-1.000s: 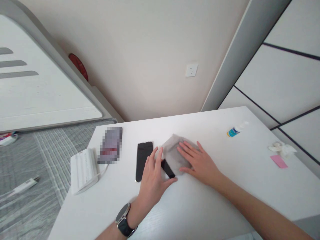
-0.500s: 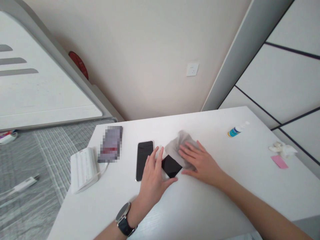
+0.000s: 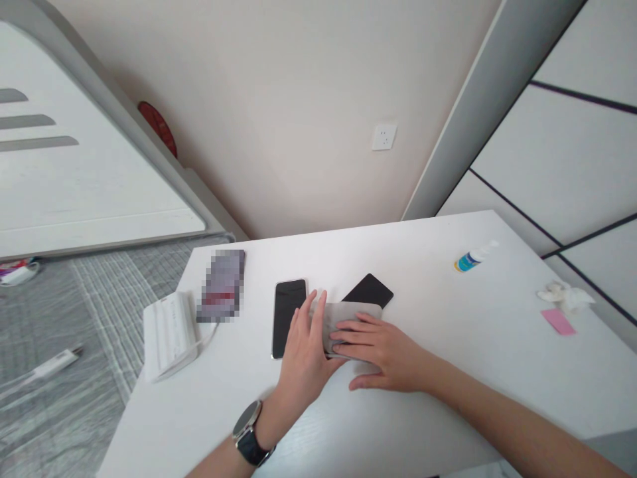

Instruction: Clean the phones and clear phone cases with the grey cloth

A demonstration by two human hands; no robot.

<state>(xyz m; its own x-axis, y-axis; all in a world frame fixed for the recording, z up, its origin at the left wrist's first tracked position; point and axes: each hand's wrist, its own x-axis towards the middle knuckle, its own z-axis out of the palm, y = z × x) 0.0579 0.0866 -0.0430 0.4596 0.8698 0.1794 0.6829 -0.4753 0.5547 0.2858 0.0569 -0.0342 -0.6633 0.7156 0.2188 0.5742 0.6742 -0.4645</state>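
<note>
One pale grey cloth (image 3: 351, 310) lies across a flat, black-faced device (image 3: 369, 291).

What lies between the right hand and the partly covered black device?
The grey cloth: the head view shows the right hand on it, with the black device poking out past its far edge.

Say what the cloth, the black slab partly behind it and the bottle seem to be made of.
Cloth: fabric, gray and matte, thin with no shine; the fiber can't be told.
Black slab: probably glass or plastic, judging by its smooth, evenly dark face.
Bottle: likely plastic; its top is pale, its label blue and yellow.
</note>
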